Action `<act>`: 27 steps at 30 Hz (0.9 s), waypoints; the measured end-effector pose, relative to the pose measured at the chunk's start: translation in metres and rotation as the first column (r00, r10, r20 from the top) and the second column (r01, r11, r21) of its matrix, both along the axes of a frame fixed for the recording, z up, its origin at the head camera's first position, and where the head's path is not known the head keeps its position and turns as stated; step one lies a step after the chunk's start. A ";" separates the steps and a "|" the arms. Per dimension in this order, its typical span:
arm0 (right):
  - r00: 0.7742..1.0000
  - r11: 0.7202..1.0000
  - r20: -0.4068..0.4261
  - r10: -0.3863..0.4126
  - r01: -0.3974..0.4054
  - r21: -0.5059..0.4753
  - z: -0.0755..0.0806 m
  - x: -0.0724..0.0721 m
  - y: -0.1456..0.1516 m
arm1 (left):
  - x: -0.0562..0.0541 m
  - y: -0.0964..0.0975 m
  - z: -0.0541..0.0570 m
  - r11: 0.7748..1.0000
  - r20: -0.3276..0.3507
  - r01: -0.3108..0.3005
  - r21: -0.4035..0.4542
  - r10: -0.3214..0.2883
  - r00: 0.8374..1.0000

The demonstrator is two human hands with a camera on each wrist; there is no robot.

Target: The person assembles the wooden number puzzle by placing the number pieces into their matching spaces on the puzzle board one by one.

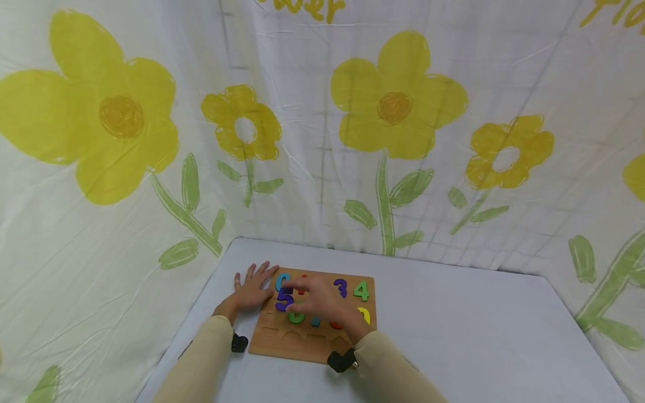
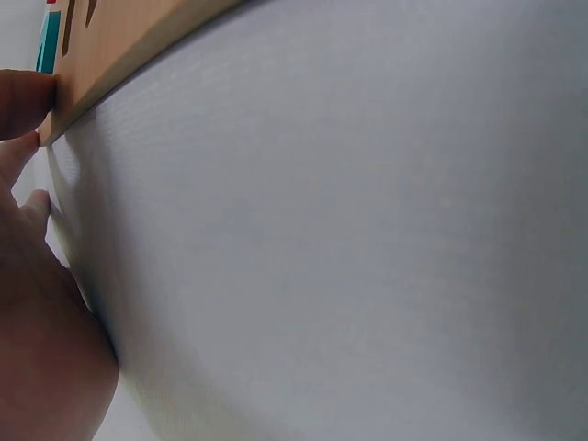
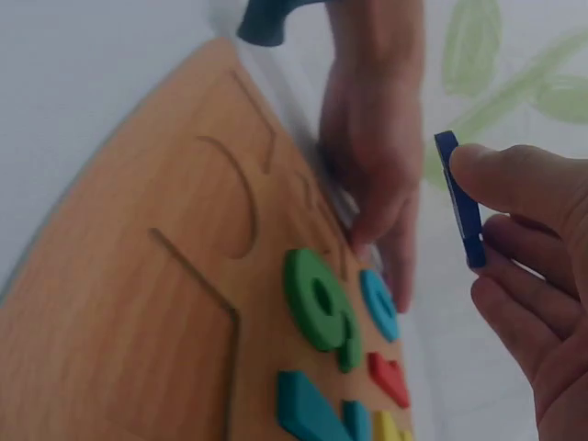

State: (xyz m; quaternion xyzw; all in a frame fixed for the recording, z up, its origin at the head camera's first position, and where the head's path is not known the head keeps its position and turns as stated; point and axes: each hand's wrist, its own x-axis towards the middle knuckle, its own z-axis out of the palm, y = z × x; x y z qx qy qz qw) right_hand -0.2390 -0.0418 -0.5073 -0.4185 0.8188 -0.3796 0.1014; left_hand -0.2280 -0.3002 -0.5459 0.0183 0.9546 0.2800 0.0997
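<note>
My right hand (image 1: 322,296) is over the wooden number board (image 1: 272,344), pinching a purple number 5 piece (image 1: 284,300) between thumb and fingers. In the right wrist view this 5 piece (image 3: 462,199) shows edge-on, dark blue, raised off the board. At the board's left side lies my left hand (image 1: 254,288), fingers spread and thumb at the board's edge. The left wrist view has its thumb (image 2: 26,103) against the wooden side. Near the held piece sit a light-blue 0 (image 1: 280,278) and a green 6 (image 1: 296,317).
Also on the board are a purple 3 (image 1: 340,287), a green 4 (image 1: 361,291), a teal 7 (image 1: 315,322) and a yellow 9 (image 1: 365,315), with shape recesses along the front. The white table (image 1: 453,330) meets a flower-printed curtain (image 1: 302,184) behind.
</note>
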 end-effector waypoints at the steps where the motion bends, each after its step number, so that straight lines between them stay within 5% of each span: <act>1: 1.000 1.000 0.000 -0.004 0.004 0.010 -0.004 0.000 -0.003 | 0.000 0.000 0.000 1.000 0.001 0.002 -0.002 -0.002 1.000; 14: 1.000 0.998 0.013 -0.010 0.009 0.070 -0.027 0.001 -0.028 | -0.001 -0.001 0.000 1.000 0.010 0.003 0.004 -0.003 1.000; 27: 1.000 0.984 -0.001 -0.028 0.028 0.175 -0.036 0.001 -0.042 | -0.002 -0.004 -0.007 0.999 -0.051 0.003 0.050 0.000 0.999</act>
